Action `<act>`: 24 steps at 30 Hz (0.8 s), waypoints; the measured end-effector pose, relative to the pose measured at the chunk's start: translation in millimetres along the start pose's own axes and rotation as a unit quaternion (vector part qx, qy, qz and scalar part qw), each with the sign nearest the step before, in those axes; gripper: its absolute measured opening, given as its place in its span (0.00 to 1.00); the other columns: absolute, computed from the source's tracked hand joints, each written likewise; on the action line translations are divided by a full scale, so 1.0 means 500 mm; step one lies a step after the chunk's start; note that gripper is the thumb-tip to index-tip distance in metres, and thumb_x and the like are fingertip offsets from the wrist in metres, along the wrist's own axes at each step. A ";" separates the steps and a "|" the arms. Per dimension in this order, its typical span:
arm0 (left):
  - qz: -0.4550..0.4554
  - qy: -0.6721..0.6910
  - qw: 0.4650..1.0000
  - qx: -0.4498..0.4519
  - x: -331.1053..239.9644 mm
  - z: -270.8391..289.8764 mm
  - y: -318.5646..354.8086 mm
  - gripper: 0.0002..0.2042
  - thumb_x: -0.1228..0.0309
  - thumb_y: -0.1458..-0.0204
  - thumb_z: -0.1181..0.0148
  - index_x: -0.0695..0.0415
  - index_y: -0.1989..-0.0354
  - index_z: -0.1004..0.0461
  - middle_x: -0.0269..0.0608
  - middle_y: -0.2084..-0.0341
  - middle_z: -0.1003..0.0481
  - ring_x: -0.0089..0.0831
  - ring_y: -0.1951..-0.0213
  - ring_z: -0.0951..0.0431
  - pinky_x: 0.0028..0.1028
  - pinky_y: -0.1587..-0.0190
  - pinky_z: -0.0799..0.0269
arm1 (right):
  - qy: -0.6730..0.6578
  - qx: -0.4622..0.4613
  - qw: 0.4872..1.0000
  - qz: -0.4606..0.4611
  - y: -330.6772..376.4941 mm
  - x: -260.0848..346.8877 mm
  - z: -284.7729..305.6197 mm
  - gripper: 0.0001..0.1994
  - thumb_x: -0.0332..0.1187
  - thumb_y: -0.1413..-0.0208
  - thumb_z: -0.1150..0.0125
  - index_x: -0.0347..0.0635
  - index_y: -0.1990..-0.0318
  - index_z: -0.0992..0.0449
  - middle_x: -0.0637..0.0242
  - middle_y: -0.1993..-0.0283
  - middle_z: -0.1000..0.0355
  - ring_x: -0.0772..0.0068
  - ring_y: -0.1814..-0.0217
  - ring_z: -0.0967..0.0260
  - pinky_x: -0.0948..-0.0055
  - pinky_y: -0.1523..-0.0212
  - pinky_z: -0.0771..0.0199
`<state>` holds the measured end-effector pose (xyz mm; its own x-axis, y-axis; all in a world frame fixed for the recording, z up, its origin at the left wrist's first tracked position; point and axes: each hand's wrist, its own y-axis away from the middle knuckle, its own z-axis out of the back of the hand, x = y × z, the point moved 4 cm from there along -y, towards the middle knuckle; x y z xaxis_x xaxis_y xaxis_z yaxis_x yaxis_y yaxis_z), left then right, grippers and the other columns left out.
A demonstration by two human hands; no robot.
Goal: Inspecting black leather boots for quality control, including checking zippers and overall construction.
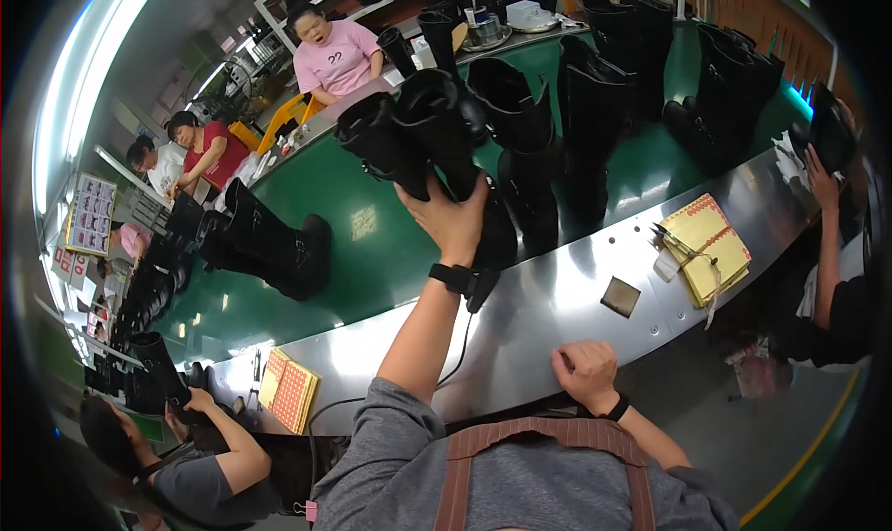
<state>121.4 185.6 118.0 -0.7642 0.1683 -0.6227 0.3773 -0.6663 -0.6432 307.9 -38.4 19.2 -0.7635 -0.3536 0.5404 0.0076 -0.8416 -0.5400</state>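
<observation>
My left hand [452, 217] is raised and grips a pair of tall black boots [418, 131] by their lower part, holding them above the near edge of the green conveyor belt [390, 243]. A black watch sits on that wrist. My right hand [583, 368] is closed in a loose fist with nothing in it, resting on the near edge of the steel table rim [548, 299]; it wears a black wristband.
More black boots stand on the belt at left [274, 243] and at the back right [613, 76]. A yellow paper stack [706, 245] and an orange pad [290, 392] lie on the steel rim. Co-workers sit across the belt, at lower left and at far right.
</observation>
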 end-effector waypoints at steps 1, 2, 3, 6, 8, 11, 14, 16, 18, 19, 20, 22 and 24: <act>0.016 0.021 1.000 0.009 0.015 -0.001 -0.013 0.37 0.45 0.56 0.37 0.62 0.44 0.32 0.69 0.40 0.52 0.63 0.37 0.50 0.46 0.37 0.49 | 0.000 0.000 1.000 0.007 0.000 0.002 0.001 0.06 0.31 0.55 0.37 0.48 0.78 0.28 0.70 0.81 0.33 0.66 0.77 0.33 0.68 0.73 0.42; 0.032 0.040 0.999 0.017 0.033 0.004 -0.029 0.33 0.47 0.52 0.40 0.63 0.46 0.30 0.68 0.41 0.50 0.63 0.39 0.47 0.45 0.38 0.47 | -0.003 0.006 1.000 0.008 0.000 0.001 0.003 0.05 0.31 0.54 0.37 0.47 0.77 0.28 0.71 0.81 0.33 0.65 0.77 0.33 0.68 0.73 0.42; 0.018 0.001 1.000 -0.002 0.046 0.019 -0.041 0.27 0.50 0.45 0.46 0.65 0.52 0.26 0.68 0.42 0.46 0.62 0.42 0.41 0.44 0.39 0.43 | -0.003 -0.001 1.000 0.011 0.000 0.001 0.008 0.05 0.31 0.54 0.37 0.47 0.77 0.28 0.71 0.81 0.33 0.65 0.77 0.33 0.68 0.73 0.42; -0.029 -0.004 0.999 -0.031 0.094 0.100 -0.073 0.23 0.55 0.42 0.48 0.67 0.57 0.24 0.66 0.57 0.28 0.59 0.54 0.29 0.45 0.50 0.34 | -0.033 0.119 0.992 -0.029 -0.004 -0.028 0.013 0.04 0.31 0.54 0.38 0.45 0.72 0.26 0.65 0.73 0.30 0.62 0.70 0.31 0.66 0.69 0.36; -0.055 -0.069 0.995 -0.051 0.105 0.167 -0.061 0.20 0.59 0.43 0.46 0.67 0.58 0.24 0.61 0.65 0.25 0.58 0.61 0.26 0.44 0.56 0.32 | -0.197 0.156 0.967 -0.043 -0.022 -0.064 0.034 0.06 0.30 0.53 0.38 0.42 0.67 0.25 0.59 0.63 0.31 0.58 0.61 0.31 0.63 0.61 0.31; -0.189 -0.005 0.973 -0.134 0.061 0.259 -0.006 0.11 0.70 0.45 0.42 0.67 0.61 0.23 0.57 0.65 0.24 0.53 0.64 0.24 0.39 0.62 0.30 | -0.079 0.142 0.987 -0.013 -0.073 -0.137 0.086 0.09 0.28 0.54 0.37 0.40 0.63 0.25 0.57 0.59 0.33 0.54 0.55 0.33 0.62 0.54 0.30; -0.188 -0.011 0.971 -0.150 0.011 0.335 0.042 0.10 0.73 0.47 0.41 0.67 0.62 0.23 0.56 0.65 0.24 0.51 0.65 0.24 0.38 0.63 0.30 | -0.087 0.208 0.972 -0.067 -0.115 -0.164 0.103 0.12 0.28 0.54 0.36 0.40 0.60 0.25 0.57 0.58 0.32 0.54 0.52 0.33 0.63 0.52 0.31; -0.169 -0.005 0.973 -0.160 -0.023 0.372 0.068 0.09 0.74 0.47 0.41 0.68 0.62 0.23 0.55 0.65 0.23 0.50 0.66 0.24 0.37 0.63 0.30 | -0.103 0.267 0.954 -0.087 -0.133 -0.133 0.103 0.16 0.29 0.55 0.35 0.40 0.57 0.25 0.57 0.57 0.32 0.54 0.51 0.34 0.63 0.50 0.32; -0.154 0.011 0.961 -0.231 -0.050 0.407 0.105 0.08 0.76 0.46 0.42 0.70 0.65 0.23 0.55 0.67 0.23 0.46 0.71 0.24 0.37 0.66 0.30 | -0.151 0.168 0.974 0.017 -0.145 -0.045 0.105 0.28 0.33 0.58 0.30 0.39 0.47 0.30 0.55 0.51 0.31 0.53 0.46 0.35 0.63 0.46 0.34; -0.065 0.049 0.978 -0.190 -0.050 0.411 0.132 0.17 0.64 0.41 0.46 0.69 0.60 0.24 0.59 0.60 0.26 0.48 0.61 0.25 0.39 0.55 0.32 | -0.218 0.145 0.964 0.053 -0.143 0.005 0.097 0.33 0.36 0.60 0.28 0.38 0.43 0.33 0.54 0.48 0.32 0.52 0.44 0.36 0.62 0.44 0.36; -0.063 0.047 0.980 -0.181 -0.058 0.419 0.155 0.17 0.64 0.41 0.46 0.69 0.60 0.24 0.59 0.60 0.26 0.48 0.61 0.25 0.39 0.55 0.32 | -0.288 0.136 0.945 0.072 -0.139 0.051 0.083 0.39 0.38 0.62 0.25 0.38 0.40 0.37 0.53 0.46 0.33 0.52 0.41 0.37 0.61 0.42 0.37; -0.219 0.116 0.967 -0.062 -0.087 0.420 0.204 0.25 0.54 0.43 0.48 0.66 0.50 0.27 0.62 0.54 0.29 0.56 0.51 0.29 0.39 0.44 0.38 | -0.352 0.159 0.919 0.085 -0.118 0.126 0.048 0.40 0.44 0.63 0.24 0.37 0.41 0.35 0.52 0.43 0.34 0.50 0.37 0.41 0.59 0.39 0.40; -0.218 0.158 0.956 0.113 -0.074 0.416 0.236 0.30 0.48 0.45 0.49 0.63 0.46 0.29 0.62 0.49 0.32 0.56 0.46 0.33 0.45 0.40 0.45 | -0.274 0.146 0.944 0.112 -0.113 0.162 0.013 0.40 0.46 0.63 0.24 0.37 0.42 0.34 0.52 0.42 0.35 0.49 0.37 0.40 0.58 0.38 0.41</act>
<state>85.5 -50.1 157.9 -0.6137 0.6533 -0.4434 -0.0910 -0.6164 -0.7822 249.9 -22.1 97.9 -0.2732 -0.6263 0.7302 0.3678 -0.7694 -0.5223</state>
